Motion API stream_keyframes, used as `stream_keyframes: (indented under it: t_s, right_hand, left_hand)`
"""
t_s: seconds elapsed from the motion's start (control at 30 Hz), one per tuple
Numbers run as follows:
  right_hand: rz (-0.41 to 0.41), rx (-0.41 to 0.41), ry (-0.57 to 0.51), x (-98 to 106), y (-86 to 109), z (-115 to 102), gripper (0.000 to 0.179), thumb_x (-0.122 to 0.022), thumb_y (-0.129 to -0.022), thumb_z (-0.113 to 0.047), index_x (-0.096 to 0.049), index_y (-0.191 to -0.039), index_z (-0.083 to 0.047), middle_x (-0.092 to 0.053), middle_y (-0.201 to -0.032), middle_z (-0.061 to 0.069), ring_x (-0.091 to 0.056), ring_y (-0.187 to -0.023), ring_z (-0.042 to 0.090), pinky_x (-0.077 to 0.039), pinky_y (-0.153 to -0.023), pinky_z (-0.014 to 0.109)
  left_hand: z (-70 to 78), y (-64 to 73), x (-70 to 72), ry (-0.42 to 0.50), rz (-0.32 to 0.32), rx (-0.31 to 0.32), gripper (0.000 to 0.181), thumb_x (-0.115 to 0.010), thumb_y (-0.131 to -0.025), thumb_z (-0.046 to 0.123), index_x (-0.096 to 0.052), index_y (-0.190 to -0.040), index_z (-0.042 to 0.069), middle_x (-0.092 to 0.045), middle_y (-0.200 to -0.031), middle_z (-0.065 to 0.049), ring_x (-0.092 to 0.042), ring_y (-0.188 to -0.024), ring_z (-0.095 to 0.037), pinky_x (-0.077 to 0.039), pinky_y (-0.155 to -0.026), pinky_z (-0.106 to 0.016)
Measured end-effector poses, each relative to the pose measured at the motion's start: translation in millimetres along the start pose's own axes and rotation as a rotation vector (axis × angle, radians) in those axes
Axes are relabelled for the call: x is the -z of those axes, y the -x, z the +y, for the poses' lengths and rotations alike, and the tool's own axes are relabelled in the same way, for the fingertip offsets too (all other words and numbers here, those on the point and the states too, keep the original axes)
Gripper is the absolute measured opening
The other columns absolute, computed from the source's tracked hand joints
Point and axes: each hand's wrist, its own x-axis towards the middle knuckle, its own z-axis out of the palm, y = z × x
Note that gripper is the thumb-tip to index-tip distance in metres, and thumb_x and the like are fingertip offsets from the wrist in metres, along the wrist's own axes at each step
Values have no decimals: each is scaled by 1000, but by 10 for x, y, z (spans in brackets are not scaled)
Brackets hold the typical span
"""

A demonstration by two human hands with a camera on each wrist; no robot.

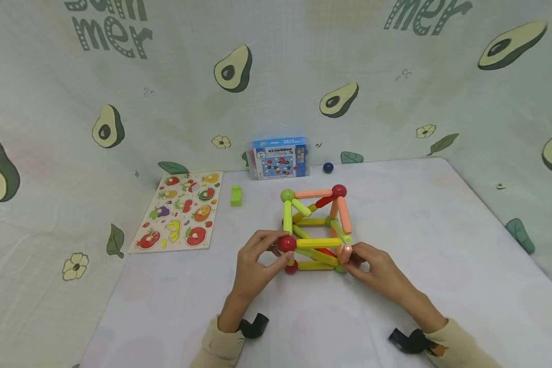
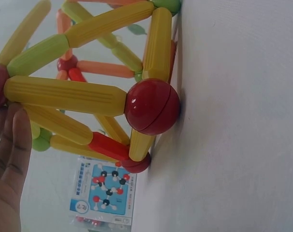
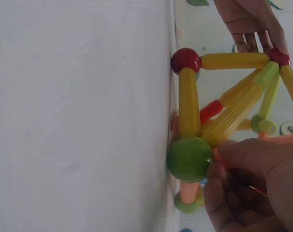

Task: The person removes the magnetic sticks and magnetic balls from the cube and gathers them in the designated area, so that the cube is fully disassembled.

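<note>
A person's two bare hands work over a white cloth-covered table (image 1: 395, 204), at a box-shaped frame (image 1: 324, 257) of glossy coloured balls and ridged rods that stands on the table, slightly right of centre in the head view. The left hand (image 1: 254, 265) pinches a glossy red ball (image 1: 287, 243) at the frame's upper near left corner, fingers on top and thumb below. From that ball a yellow ridged rod (image 1: 318, 243) runs level towards the right hand (image 1: 377, 267), whose thumb and fingertips are pressed together on a short salmon-orange rod (image 1: 345, 254) at the near right corner. This rod tilts, its pale round end facing up, close to the end of a lime-green rod (image 1: 340, 231). In the right wrist view, the pinching fingertips sit just beside a glossy green ball (image 3: 189, 159) at the frame's bottom corner (how far the other fingers curl is hard to tell). Yellow, green and red rods cross the frame diagonally. Behind it, a blue-and-white box printed with a ball-and-stick molecule (image 1: 279, 159) stands near the table's back edge, with a small dark blue ball (image 1: 328, 167) to its right. To the frame's left lie a small bright green block (image 1: 236, 196) and, farther off, a flat pale board printed with fruit (image 1: 180, 217). An avocado-patterned pale cloth (image 1: 280, 102) hangs behind everything. Both sleeves (image 1: 218, 345) are beige.
</note>
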Motion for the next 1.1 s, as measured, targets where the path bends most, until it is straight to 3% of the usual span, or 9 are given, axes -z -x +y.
stream_keyframes:
  t_s: [0.23,0.5,0.67,0.83,0.97,1.1]
  right_hand:
    - [-8,26,39,-17,11,0,34,-75,-78,10,-60,-99,-12,-60,-97,-8,-57,-81,7,-51,-69,20]
    - [34,-114,28,89,23,13,35,-77,-79,6,-60,-105,-12,-59,-90,-11,-58,-78,6,-55,-68,24]
    - [96,-265,53,348,45,74,33,-80,-79,4,-64,-102,-12,-63,-93,-6,-59,-77,7,-53,-68,19]
    - [129,-410,144,626,11,215,25,-82,-83,-8,-68,-104,-7,-65,-86,0,-59,-71,8,-48,-60,17]
    - [125,-447,196,675,-90,337,27,-81,-86,-17,-71,-105,-2,-68,-87,4,-62,-74,14,-49,-60,19]
    - [135,-450,239,632,-273,437,29,-79,-87,-14,-70,-108,3,-67,-87,8,-61,-74,20,-49,-61,24]
  left_hand:
    - [1,1,10,1,1,7,44,-82,-85,21,-69,-126,16,-63,-113,1,-63,-89,-12,-58,-75,-28]
    - [12,4,14,3,8,-6,45,-83,-84,15,-68,-126,15,-63,-113,1,-63,-89,-13,-59,-74,-29]
    - [14,-1,-17,20,6,-10,44,-83,-84,13,-69,-125,15,-63,-112,1,-63,-88,-13,-60,-72,-34]
    - [25,-13,-33,16,-5,0,43,-82,-85,16,-69,-125,16,-63,-114,2,-63,-90,-12,-59,-74,-33]
    - [26,-6,-15,12,3,0,43,-83,-84,14,-69,-124,15,-63,-113,1,-63,-89,-13,-59,-73,-31]
    - [22,6,-11,14,3,-2,43,-83,-84,14,-70,-124,13,-63,-112,0,-63,-89,-14,-59,-73,-32]
